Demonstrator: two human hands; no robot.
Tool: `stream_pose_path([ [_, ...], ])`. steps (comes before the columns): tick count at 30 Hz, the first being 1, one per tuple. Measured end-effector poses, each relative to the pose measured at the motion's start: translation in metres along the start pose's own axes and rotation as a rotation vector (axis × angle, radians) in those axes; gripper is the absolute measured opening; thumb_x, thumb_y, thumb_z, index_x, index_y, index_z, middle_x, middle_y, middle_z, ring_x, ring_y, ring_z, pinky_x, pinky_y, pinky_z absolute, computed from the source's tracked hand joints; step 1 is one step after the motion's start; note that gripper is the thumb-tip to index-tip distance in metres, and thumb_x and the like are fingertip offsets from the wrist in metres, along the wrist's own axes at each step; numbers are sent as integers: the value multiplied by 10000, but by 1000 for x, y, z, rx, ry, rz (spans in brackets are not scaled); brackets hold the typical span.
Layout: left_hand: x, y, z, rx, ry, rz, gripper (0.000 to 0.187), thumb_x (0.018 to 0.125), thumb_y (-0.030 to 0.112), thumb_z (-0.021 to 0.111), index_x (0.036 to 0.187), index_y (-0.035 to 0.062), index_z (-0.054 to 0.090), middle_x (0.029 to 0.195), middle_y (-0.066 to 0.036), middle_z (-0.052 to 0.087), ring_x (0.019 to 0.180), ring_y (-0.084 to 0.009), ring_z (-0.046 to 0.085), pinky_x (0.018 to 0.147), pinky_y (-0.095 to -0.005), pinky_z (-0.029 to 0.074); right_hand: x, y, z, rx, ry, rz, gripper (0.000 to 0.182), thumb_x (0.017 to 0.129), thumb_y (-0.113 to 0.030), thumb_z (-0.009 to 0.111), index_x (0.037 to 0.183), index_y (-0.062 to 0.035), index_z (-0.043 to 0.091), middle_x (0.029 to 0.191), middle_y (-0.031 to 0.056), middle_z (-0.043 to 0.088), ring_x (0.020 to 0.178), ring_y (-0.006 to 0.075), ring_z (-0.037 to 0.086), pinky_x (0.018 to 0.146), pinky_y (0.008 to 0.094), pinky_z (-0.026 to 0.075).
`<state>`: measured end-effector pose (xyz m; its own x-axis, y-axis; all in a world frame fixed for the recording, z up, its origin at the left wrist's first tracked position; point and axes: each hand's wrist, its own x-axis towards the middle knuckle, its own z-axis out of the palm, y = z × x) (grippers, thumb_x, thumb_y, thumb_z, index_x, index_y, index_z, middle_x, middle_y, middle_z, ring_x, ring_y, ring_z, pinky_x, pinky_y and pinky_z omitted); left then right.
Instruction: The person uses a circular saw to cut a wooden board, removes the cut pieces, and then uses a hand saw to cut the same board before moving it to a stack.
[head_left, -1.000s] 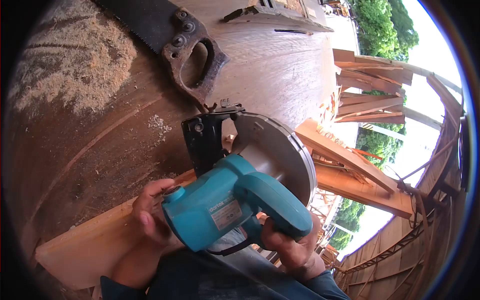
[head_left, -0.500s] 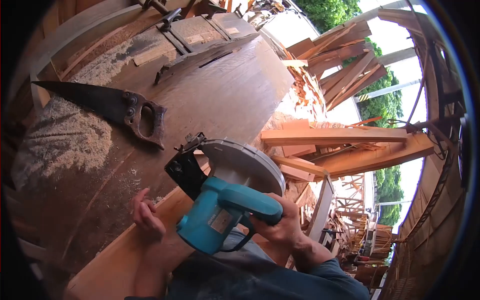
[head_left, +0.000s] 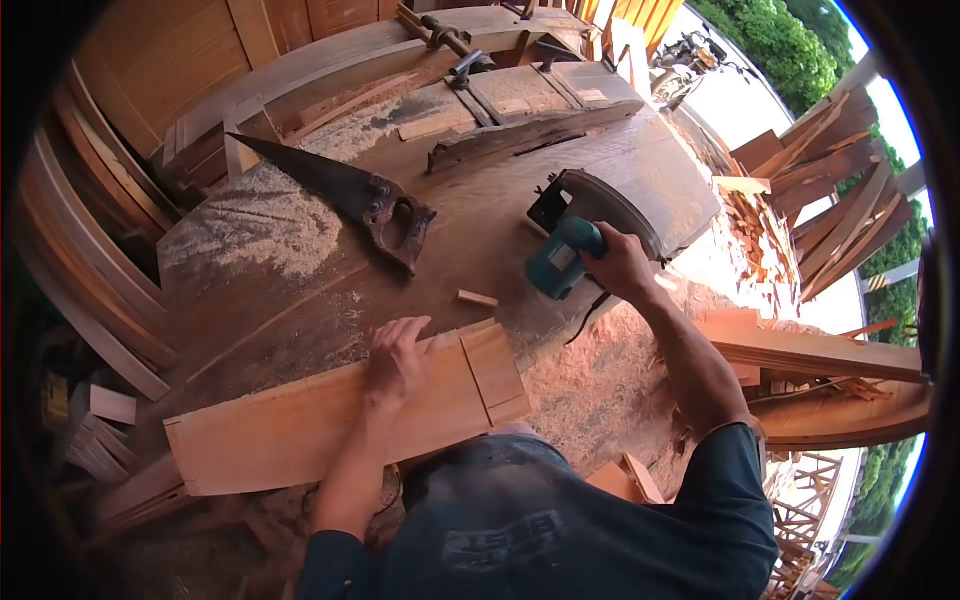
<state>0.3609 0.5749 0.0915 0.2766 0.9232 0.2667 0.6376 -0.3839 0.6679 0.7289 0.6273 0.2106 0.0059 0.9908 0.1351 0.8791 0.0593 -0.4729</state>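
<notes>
My right hand (head_left: 622,264) is wrapped round the handle of a teal circular saw (head_left: 556,262). The saw is over the right part of the workbench, its grey blade guard (head_left: 612,208) on the far side. My left hand (head_left: 397,358) lies on a pale wooden board (head_left: 320,418), fingers bent over its far edge. Dark lines cross the board near its right end. A small wood offcut (head_left: 477,298) lies just beyond the board. Farther left, a handsaw (head_left: 345,195) with a worn wooden handle rests flat among sawdust.
Clamps (head_left: 466,66) and a rough wooden strip (head_left: 510,135) are along the bench's (head_left: 300,335) far side. Curved planks (head_left: 95,250) stand at the left. Lumber (head_left: 815,350) and scrap pieces (head_left: 845,190) are piled at the right, with sawdust (head_left: 625,375) below the bench edge.
The circular saw has moved away from my body, out over the bench, still in my right hand. My left hand now rests on the board. The view has shifted, showing more of the board.
</notes>
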Motion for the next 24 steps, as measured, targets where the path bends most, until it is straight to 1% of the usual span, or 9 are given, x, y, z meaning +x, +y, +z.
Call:
stream_pose_path([
  [3,5,37,41,48,-108,216,490,853,305,723,1250,33,631,1282,-191,623,1214,-363,568,1011,-445,439,10,2,4,-17,-41,-7,366,800,-210,730,1138,-90,656,870,208,706,852,407,681,733,479,545],
  [6,32,48,56,-104,-204,38,493,856,274,714,1290,61,617,1347,-181,587,1279,-362,520,1040,-437,432,6,-9,3,-42,-92,30,274,819,-264,704,1027,-100,636,843,208,695,841,416,670,728,525,523],
  [9,52,12,80,101,-244,-24,469,865,244,699,1304,103,618,1359,-168,576,1274,-359,517,1060,-439,426,-1,-7,8,-52,-76,-4,278,826,-279,700,1024,-98,628,815,207,694,820,436,667,716,537,523],
  [10,59,16,75,141,-300,6,439,869,232,688,1285,107,627,1370,-157,569,1265,-352,524,1059,-441,430,-2,-13,4,-103,-176,85,364,817,-279,727,1121,-108,623,952,186,693,925,406,662,784,498,527],
  [13,71,23,65,227,-437,69,348,883,199,656,1220,114,652,1350,-121,584,1226,-335,553,1032,-452,448,-32,-13,19,-112,340,-198,511,785,-248,772,1239,-101,591,1146,144,624,1074,348,600,882,452,497],
  [15,77,17,70,230,-469,75,285,894,185,632,1169,116,664,1268,-90,642,1184,-329,584,987,-465,470,-75,-28,25,-115,447,-254,665,728,-192,822,1325,-87,548,1222,119,550,1134,314,532,932,436,456],
  [18,75,31,70,-50,-285,-221,231,911,211,640,1085,59,647,1067,-142,707,1030,-352,660,915,-473,499,-164,-43,64,266,61,-48,759,757,-254,848,1395,-49,493,1322,192,511,1237,375,520,1023,437,469],
  [20,62,47,59,-202,-271,-250,250,923,244,635,1066,39,634,956,-170,709,943,-371,676,875,-472,506,-205,-52,84,301,-239,73,846,732,-312,861,1417,-26,456,1344,205,498,1249,384,522,1007,428,485],
  [24,20,62,53,-144,-350,-47,255,920,239,642,1020,6,633,855,-162,706,882,-329,695,818,-430,519,-233,-56,120,288,-266,202,821,755,-266,825,1447,-56,436,1352,156,517,1251,346,535,992,421,490],
])
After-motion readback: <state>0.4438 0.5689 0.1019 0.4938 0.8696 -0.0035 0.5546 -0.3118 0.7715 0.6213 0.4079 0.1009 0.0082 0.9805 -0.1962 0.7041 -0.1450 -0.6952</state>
